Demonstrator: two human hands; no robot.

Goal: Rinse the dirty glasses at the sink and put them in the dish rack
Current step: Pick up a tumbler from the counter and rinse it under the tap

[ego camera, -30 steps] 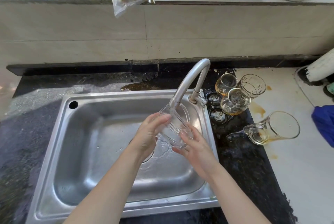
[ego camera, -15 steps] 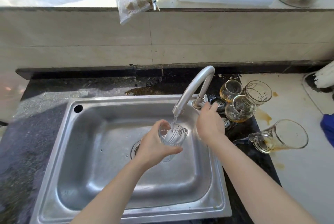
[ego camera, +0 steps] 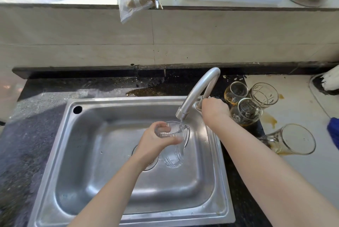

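A dark stone counter [ego camera: 36,135] under a pale tiled wall carries the steel sink [ego camera: 128,101], and that basin is your workplace.

Your left hand [ego camera: 156,140] wraps its fingers and thumb round the upper part of a clear handled glass [ego camera: 176,146], holding it mouth-up over the middle of the basin, its rim just under the spout [ego camera: 198,91]. A thin thread of water falls onto that rim. Your right hand [ego camera: 214,109], at two o'clock from the glass, is closed over the tap handle, which your fingers hide.

You look to be in the rinse of this one glass, with the flow being set. Next, I judge, you must tip the water out and carry the glass to the dish rack, which is not in view, so look for it first.

Three stained glasses [ego camera: 245,112] cluster at three o'clock from the tap, just beside your right hand. A fourth [ego camera: 291,139] lies on its side at four o'clock. Mind your knuckles.
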